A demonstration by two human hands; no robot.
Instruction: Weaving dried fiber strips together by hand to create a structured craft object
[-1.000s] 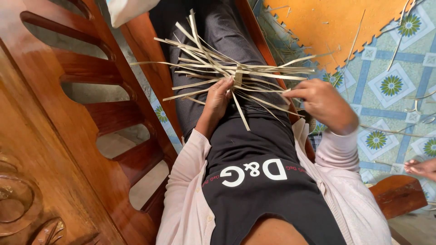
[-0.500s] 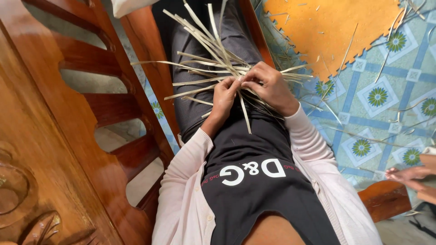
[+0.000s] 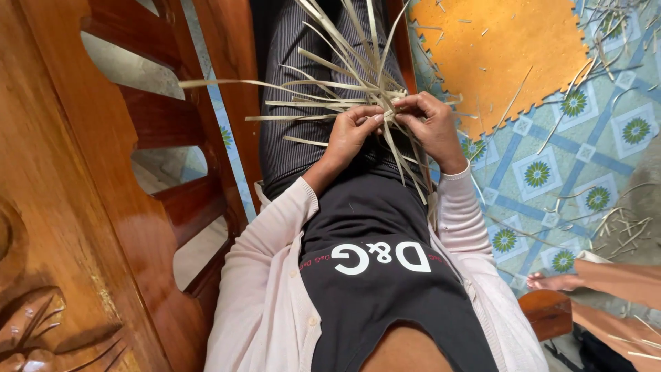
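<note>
You are seated beside a large carved wooden chair, polished and reddish, which fills your left side. To your right the floor is patterned in blue and white tile, with an orange foam mat lying on it; loose pale offcuts are scattered over both. Another person's bare foot rests at the lower right, well apart from your work.

The work itself, a bundle of pale flat strips, sits over your lap above your dark striped trousers. The strips cross at one knot of weaving and fan outward, most of them up and left, a few hanging down toward your body.

Your left hand pinches the crossing from below, fingers closed on the strips. Your right hand meets it from the other side, fingers curled and closed on the same crossing; the two hands are nearly touching.

Judgement: the step in hand appears to be locking one strip into the crossing. Keep the left pinch firm so the laid strips do not slip. Draw the working strip flat, not twisted. Keep the free ends fanned apart, since tangled ends would likely spoil the next pass.
</note>
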